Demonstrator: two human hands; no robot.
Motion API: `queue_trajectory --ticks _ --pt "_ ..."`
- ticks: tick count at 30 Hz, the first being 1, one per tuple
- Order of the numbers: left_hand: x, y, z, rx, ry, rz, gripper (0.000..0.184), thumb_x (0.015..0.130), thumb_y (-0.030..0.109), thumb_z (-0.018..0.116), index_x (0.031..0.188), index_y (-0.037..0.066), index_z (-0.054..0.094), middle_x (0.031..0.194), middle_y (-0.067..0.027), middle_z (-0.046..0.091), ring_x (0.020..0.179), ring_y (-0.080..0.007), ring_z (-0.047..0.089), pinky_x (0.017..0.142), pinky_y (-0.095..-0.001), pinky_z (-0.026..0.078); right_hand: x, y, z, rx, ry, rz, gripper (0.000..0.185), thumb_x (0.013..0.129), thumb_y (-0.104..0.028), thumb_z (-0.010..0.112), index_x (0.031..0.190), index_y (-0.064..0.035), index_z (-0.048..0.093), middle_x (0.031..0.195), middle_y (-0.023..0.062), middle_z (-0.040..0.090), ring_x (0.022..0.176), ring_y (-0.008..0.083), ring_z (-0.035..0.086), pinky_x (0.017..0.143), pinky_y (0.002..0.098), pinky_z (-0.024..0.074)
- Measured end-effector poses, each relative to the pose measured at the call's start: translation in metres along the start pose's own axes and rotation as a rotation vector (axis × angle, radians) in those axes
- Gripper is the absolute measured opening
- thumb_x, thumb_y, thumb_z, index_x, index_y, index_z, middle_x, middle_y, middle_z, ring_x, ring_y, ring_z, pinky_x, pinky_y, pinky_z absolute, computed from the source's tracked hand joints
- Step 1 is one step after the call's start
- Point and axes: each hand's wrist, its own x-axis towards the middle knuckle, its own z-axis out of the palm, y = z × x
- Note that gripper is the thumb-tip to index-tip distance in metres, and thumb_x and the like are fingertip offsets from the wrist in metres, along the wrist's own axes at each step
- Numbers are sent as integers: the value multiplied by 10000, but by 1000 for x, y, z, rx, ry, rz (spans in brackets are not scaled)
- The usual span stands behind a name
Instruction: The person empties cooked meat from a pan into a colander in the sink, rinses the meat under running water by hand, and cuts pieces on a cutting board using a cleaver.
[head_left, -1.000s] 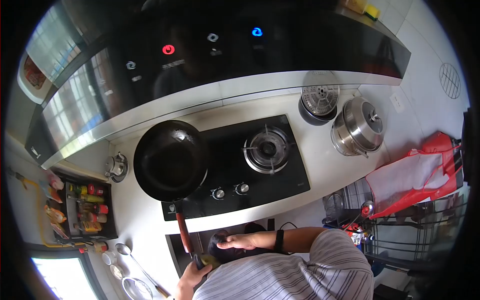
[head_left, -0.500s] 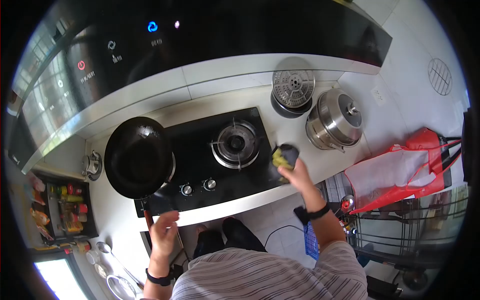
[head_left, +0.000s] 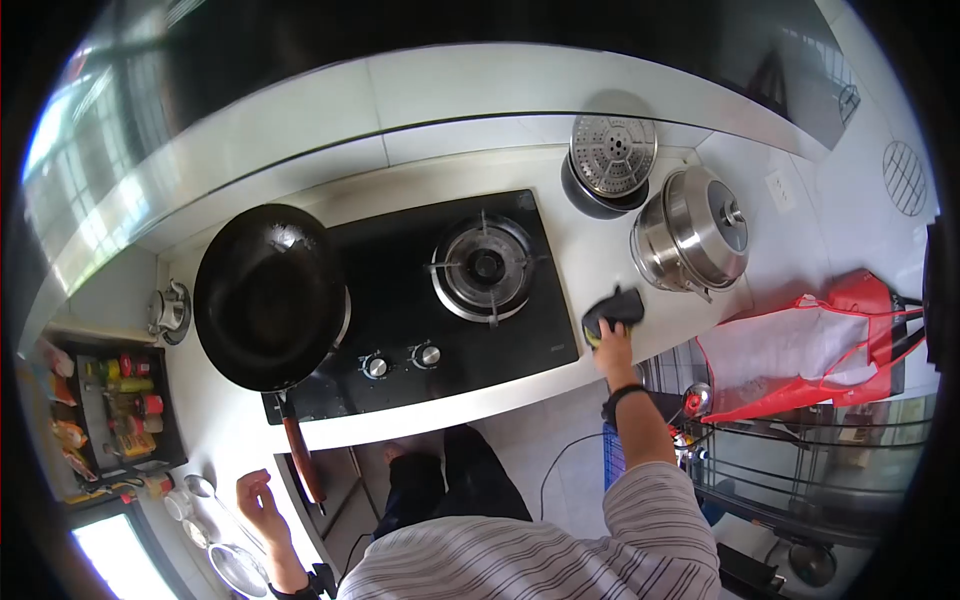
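My right hand (head_left: 613, 350) is closed on a dark grey cleaning cloth (head_left: 618, 307) with a bit of yellow-green at its edge. The cloth is pressed against the white countertop (head_left: 575, 225), just right of the black gas stove (head_left: 390, 285). Its underside is hidden. My left hand (head_left: 262, 507) hovers over the counter's left part with loosely bent fingers and nothing in them. Nearest to it is the brown handle (head_left: 302, 462) of a black wok (head_left: 268, 310), which sits on the left burner.
Behind my right hand stand a lidded steel steamer pot (head_left: 690, 235) and a dark pot with a perforated steel plate (head_left: 614, 150). A red bag (head_left: 740, 400) lies at the right. Spice bottles (head_left: 130, 400) fill a rack at the left; the range hood (head_left: 560, 80) overhangs the back.
My right hand has carried the cloth off the stove's right edge onto the countertop. My left hand has moved left, away from the wok handle. The view has tilted down slightly.
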Motion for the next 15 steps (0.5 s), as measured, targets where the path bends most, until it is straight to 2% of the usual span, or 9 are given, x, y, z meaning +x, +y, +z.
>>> queue_trajectory --ticks 2,3,5,7,9,10,15 --pt "-6 -23 -12 -2 26 -11 177 791 -74 428 871 7 564 849 -57 584 768 -129 534 693 -246 415 -48 -27 -2 -21 13 87 609 722 -139 610 1279 -157 365 1182 260 433 1039 437 502 905 469 422" --pt "-10 -35 -16 -47 34 -25 174 792 -68 428 869 8 564 851 -60 586 773 -131 536 696 -248 419 -59 -38 7 -30 14 78 609 722 -139 610 1279 -157 365 1182 260 433 1039 437 502 905 469 422" --pt "-16 -47 -26 -114 70 -39 163 790 -53 431 861 6 566 850 -70 593 785 -140 555 704 -253 432 -78 -68 25 268 -41 432 612 717 -181 616 1244 -73 325 1128 295 451 980 435 535 866 473 446" --pt "-23 -73 -44 -140 64 1 139 780 -45 472 871 -8 570 874 -88 597 786 -163 584 724 -269 457 -102 -97 36 277 -72 427 606 720 -190 610 1225 -39 310 1108 301 458 970 435 540 853 473 453" --pt "-23 -60 -60 -60 68 -25 152 771 -72 473 878 -19 567 869 -92 591 811 -171 581 756 -281 465 -132 -162 32 270 -113 413 580 727 -197 627 1162 22 312 1110 309 479 999 422 540 874 453 447" --pt "-24 -63 -71 -72 67 -23 159 769 -79 466 876 -20 567 860 -91 590 820 -173 578 757 -279 462 -146 -187 45 267 -93 322 631 729 -201 608 1207 39 272 1083 309 470 954 429 545 838 456 463" --pt "-39 -90 -143 -210 185 -155 199 770 -99 429 863 5 572 890 -79 608 825 -135 563 755 -238 422 -216 -330 71 243 -120 78 699 729 -239 644 1188 109 247 1072 326 461 946 407 549 809 418 487"
